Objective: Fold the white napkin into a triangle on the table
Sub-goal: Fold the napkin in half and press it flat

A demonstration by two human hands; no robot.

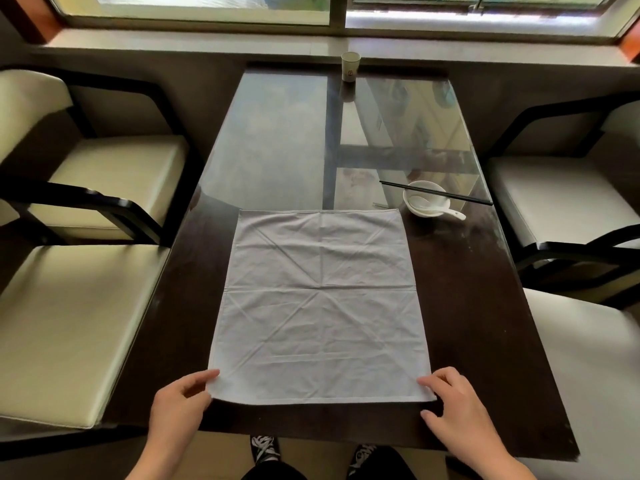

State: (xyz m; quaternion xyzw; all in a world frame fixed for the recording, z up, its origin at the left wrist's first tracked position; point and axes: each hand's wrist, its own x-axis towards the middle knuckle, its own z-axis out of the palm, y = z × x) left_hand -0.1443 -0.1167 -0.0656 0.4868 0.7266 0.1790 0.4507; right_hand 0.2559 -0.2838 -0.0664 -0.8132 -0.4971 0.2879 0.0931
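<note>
The white napkin (320,306) lies spread flat as a square on the dark glass-topped table (478,306), creased with diagonal and straight fold lines. My left hand (180,403) rests at its near left corner, thumb and fingers pinching the cloth edge. At the near right corner my right hand (453,400) touches the napkin with its fingertips, the thumb below the edge. Whether the right hand grips the cloth is unclear.
A white bowl (426,199) with a white spoon (446,212) and black chopsticks (436,192) sits right of the napkin's far corner. A paper cup (350,65) stands at the table's far edge. Cream chairs (69,323) flank both sides.
</note>
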